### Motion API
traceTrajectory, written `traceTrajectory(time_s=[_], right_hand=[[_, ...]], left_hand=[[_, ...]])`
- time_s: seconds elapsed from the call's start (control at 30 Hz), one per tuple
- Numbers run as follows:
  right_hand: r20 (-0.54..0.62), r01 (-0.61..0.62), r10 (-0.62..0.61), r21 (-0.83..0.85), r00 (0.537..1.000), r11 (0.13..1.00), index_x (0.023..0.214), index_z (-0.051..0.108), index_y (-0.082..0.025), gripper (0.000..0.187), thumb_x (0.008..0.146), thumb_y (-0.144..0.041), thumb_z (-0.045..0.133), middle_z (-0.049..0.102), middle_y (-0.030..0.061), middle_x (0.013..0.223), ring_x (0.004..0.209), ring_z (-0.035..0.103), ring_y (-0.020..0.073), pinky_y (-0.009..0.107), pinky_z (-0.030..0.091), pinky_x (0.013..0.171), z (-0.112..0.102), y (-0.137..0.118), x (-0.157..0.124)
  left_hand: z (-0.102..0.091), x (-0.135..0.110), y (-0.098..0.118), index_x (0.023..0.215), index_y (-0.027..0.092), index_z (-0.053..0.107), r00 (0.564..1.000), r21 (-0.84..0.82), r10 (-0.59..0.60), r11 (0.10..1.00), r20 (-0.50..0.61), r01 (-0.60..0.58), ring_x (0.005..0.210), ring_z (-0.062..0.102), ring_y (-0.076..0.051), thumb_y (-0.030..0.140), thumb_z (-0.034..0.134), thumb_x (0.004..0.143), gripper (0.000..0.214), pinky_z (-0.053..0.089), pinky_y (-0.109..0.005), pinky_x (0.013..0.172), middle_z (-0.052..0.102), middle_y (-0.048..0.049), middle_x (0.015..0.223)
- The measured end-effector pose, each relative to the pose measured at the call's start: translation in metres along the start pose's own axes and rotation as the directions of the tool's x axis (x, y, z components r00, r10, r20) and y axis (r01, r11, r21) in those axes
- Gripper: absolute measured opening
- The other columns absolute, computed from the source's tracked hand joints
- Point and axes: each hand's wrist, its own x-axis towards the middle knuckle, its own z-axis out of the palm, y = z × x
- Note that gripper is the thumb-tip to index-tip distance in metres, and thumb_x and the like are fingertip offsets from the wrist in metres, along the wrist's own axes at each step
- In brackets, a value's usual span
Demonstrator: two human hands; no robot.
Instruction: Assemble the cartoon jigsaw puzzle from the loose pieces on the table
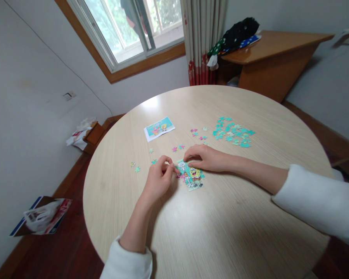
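Note:
A partly joined jigsaw puzzle (192, 176) with cartoon figures lies flat on the round table (235, 224). At its left edge my left hand (161, 176) has thumb and fingers pinched together; a pink puzzle piece (178, 175) shows by the fingertips, partly covered. My right hand (206, 157) rests over the puzzle's upper edge, its curved fingers and thumb apart, touching the top. Single loose pieces lie around: pink ones (175, 149) just above, and a green one (137, 169) to the left of my left hand.
Many turquoise pieces (232, 132) are spread at the table's back right. A printed picture card (159, 128) lies at the back left. Behind stand a wooden desk (273, 42) with dark cloth on it, a curtain (203, 38) and a window. A plastic bag (42, 217) sits on the floor at left.

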Motion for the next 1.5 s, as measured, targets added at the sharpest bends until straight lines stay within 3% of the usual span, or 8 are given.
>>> traceTrajectory(time_s=[0.4, 1.5], right_hand=[[-0.006, -0.015, 0.016, 0.008, 1.000, 1.000, 0.089, 0.071, -0.016, 0.016, 0.079, -0.010, 0.060, 0.072, 0.0072, 0.095, 0.089, 0.064, 0.0174, 0.029, 0.048, 0.083, 0.0008, -0.0016, -0.0001], [-0.019, -0.018, 0.018, -0.005, 1.000, 1.000, 0.087, 0.072, -0.018, 0.017, 0.081, -0.012, 0.057, 0.073, 0.0047, 0.089, 0.084, 0.064, 0.0161, 0.028, 0.048, 0.079, 0.0015, -0.0002, 0.0000]], left_hand=[[0.0020, 0.0013, -0.0025, 0.078, 0.022, 0.046, 0.995, 0.004, -0.057, 0.998, 0.084, 0.057, 0.060, 0.061, -0.016, 0.031, 0.052, 0.084, 0.013, 0.043, -0.026, 0.061, 0.074, -0.0058, 0.071], [0.0040, 0.0037, -0.0030, 0.076, 0.022, 0.046, 0.993, -0.009, -0.098, 0.995, 0.066, 0.099, 0.063, 0.063, -0.016, 0.023, 0.049, 0.085, 0.010, 0.044, -0.027, 0.064, 0.073, -0.0052, 0.069]])
